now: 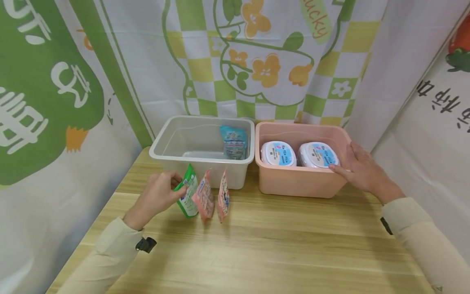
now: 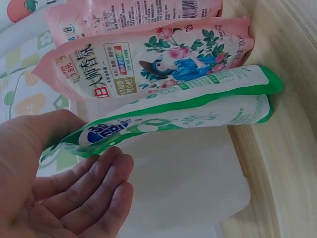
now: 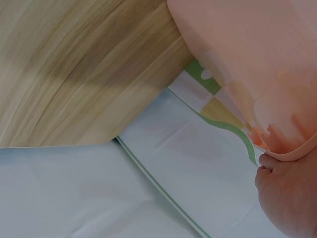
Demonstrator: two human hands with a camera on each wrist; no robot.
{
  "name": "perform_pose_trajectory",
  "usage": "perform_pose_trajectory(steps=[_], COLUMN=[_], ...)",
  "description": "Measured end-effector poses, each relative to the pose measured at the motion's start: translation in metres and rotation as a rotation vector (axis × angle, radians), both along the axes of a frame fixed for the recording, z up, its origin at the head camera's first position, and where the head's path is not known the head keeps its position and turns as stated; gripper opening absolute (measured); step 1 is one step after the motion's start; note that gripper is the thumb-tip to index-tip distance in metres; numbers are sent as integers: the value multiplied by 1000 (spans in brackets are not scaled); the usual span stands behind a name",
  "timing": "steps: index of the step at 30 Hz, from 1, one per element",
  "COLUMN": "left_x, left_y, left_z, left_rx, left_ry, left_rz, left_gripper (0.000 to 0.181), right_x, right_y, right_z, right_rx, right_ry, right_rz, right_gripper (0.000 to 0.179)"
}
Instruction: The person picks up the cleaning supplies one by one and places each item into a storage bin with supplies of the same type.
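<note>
My left hand (image 1: 158, 197) pinches the top edge of a green-and-white pouch (image 1: 189, 196) that stands on the table. In the left wrist view, the thumb is behind the pouch (image 2: 178, 111) and the fingers (image 2: 116, 166) are in front. Two pink pouches stand upright just to its right, a nearer one (image 1: 204, 198) and a farther one (image 1: 223, 198). My right hand (image 1: 363, 171) holds the right side of a pink plastic bin (image 1: 293, 181), its thumb over the front rim. Two white-lidded tubs, one left (image 1: 278, 154) and one right (image 1: 318, 155), sit inside that bin.
A light grey bin (image 1: 205, 167) stands left of the pink one, behind the pouches. A blue pouch (image 1: 235, 143) leans at its right end. The wooden table (image 1: 271, 245) meets printed cloth (image 1: 205, 65) at the back and sides.
</note>
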State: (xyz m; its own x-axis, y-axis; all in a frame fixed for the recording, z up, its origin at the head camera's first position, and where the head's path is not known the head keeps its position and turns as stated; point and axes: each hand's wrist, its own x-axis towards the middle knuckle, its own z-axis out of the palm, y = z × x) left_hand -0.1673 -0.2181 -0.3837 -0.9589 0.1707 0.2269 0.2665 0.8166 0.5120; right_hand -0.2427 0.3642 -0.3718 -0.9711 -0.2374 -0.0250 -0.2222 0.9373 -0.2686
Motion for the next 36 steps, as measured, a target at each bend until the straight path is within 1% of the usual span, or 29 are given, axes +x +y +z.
perform_pose_trajectory(steps=[9,18,25,28,36], left_x=[2,1,2,2,3], left_y=[2,2,2,0,-2], left_z=[-3,-6,-5,-4,4], left_rx=[15,30,35,22,6], left_ry=[41,67,40,39,11], left_rz=[37,28,21,17,15], left_gripper=[11,9,8,7,9], right_x=[-1,-1,-2,-2,-1], right_y=[1,0,1,2,2], right_z=[-1,-3,-4,-4,-3], right_rx=[5,-6,6,14,0], right_ry=[5,-5,-3,-5,-4], right_rz=[-3,-9,-3,2,-2], right_gripper=[107,108,107,106,107])
